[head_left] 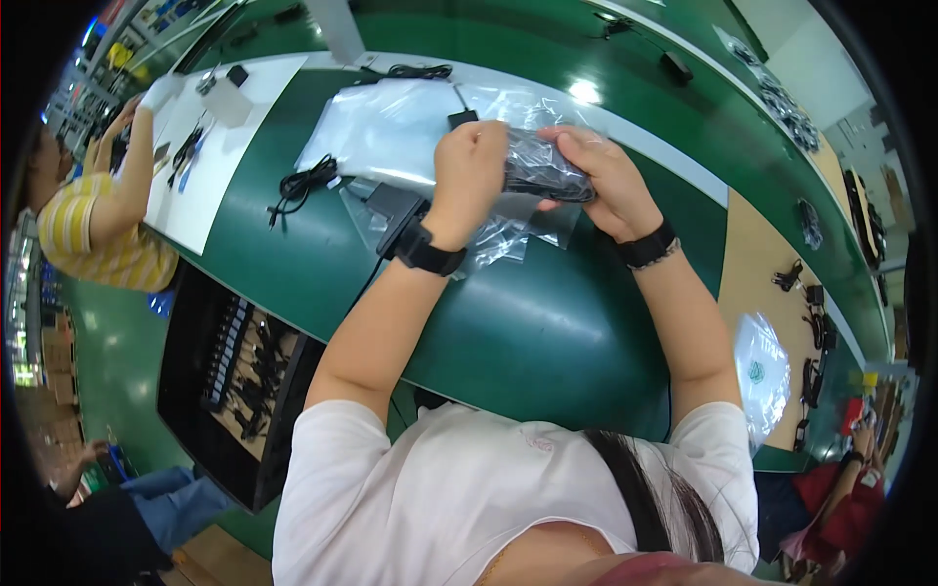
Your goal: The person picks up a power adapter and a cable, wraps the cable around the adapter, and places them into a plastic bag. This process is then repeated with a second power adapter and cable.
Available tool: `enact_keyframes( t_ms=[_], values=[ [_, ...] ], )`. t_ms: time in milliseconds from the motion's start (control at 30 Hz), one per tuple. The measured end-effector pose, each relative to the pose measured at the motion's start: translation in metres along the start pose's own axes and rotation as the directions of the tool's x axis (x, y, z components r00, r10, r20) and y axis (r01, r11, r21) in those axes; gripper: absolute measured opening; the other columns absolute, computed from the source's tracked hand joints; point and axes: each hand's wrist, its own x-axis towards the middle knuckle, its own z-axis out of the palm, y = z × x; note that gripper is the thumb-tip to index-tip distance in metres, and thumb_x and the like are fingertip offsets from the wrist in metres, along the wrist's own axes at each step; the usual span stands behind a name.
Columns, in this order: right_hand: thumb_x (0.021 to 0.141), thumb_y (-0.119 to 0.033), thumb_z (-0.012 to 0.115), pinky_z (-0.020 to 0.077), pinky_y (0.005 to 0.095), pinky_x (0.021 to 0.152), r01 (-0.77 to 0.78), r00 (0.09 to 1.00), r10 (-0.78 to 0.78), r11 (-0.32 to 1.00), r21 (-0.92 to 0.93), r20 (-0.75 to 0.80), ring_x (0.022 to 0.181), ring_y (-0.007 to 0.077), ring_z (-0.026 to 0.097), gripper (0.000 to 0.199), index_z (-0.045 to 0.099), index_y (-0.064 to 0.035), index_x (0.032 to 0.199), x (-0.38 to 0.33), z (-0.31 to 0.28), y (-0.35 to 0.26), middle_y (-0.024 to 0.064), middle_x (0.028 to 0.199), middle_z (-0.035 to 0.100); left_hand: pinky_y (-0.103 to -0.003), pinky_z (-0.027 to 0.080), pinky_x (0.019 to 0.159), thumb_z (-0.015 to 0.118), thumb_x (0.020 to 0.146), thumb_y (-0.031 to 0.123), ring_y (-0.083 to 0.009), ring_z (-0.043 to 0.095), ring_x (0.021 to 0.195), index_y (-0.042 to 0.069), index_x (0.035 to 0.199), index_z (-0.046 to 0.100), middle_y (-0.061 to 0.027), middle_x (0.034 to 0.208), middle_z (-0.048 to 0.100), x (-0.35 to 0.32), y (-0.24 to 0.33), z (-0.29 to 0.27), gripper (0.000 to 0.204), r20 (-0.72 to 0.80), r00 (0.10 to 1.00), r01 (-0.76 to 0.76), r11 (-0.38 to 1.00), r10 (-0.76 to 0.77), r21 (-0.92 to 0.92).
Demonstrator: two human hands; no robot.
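Observation:
Both hands grip a clear plastic bag (547,161) with a coiled black cable showing through it, above the green table. My left hand (471,176) is curled closed at the bag's left end. My right hand (611,181) closes round its right end, thumb on top. A black power adapter (396,207) lies beside my left wrist, on clear plastic. Just beyond my left hand a small black adapter (462,119) rests on a stack of clear plastic bags (376,127). Left of the stack sits a coiled black cable (308,182).
A black bin (176,361) of black adapters and cables stands at the lower left. At the far left a person in a yellow striped shirt (93,230) works at a white tabletop (220,161). Black adapters (814,295) and plastic bags (760,371) lie to the right.

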Motion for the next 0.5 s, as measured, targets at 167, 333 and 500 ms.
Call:
enact_keyframes(
  t_ms=[167, 333, 500],
  values=[
    [0.082, -0.006, 0.053, 0.0492, 0.0358, 0.076, 0.276, 0.874, -0.472, 0.678, -0.681, -0.116, 0.095, 0.0230, 0.057, 0.016, 0.062, -0.0043, 0.095, 0.046, -0.081, -0.022, 0.0090, 0.104, 0.058, -0.026, 0.047, 0.068, 0.054, 0.086, 0.022, -0.0126, 0.053, 0.083, 0.000, 0.093, 0.056, -0.0040, 0.092, 0.054, 0.009, 0.026, -0.023, 0.022, 0.014, 0.987, 0.162, 0.976, -0.162, -0.143],
    [0.072, -0.003, 0.054, 0.0403, 0.0381, 0.086, -0.357, 0.738, -0.648, -0.612, -0.706, 0.189, 0.109, 0.0298, 0.046, 0.028, 0.066, -0.0172, 0.093, 0.082, -0.236, -0.069, 0.0128, 0.123, 0.046, -0.025, 0.047, 0.068, 0.054, 0.086, 0.018, -0.0111, 0.052, 0.079, -0.001, 0.093, 0.054, -0.0051, 0.089, 0.055, 0.009, 0.002, -0.042, 0.020, -0.045, 0.999, -0.010, 0.983, 0.002, -0.183],
    [0.077, -0.032, 0.057, 0.0281, 0.0535, 0.095, -0.572, 0.819, -0.424, -0.548, -0.610, -0.387, 0.122, 0.0275, 0.035, 0.037, 0.057, -0.0232, 0.113, 0.117, -0.254, -0.060, 0.0101, 0.130, 0.041, -0.024, 0.046, 0.068, 0.054, 0.087, 0.015, -0.0107, 0.053, 0.076, -0.002, 0.086, 0.055, -0.0054, 0.084, 0.057, 0.003, -0.003, -0.051, 0.017, -0.093, 0.994, -0.067, 0.996, 0.061, -0.057]
  ],
)
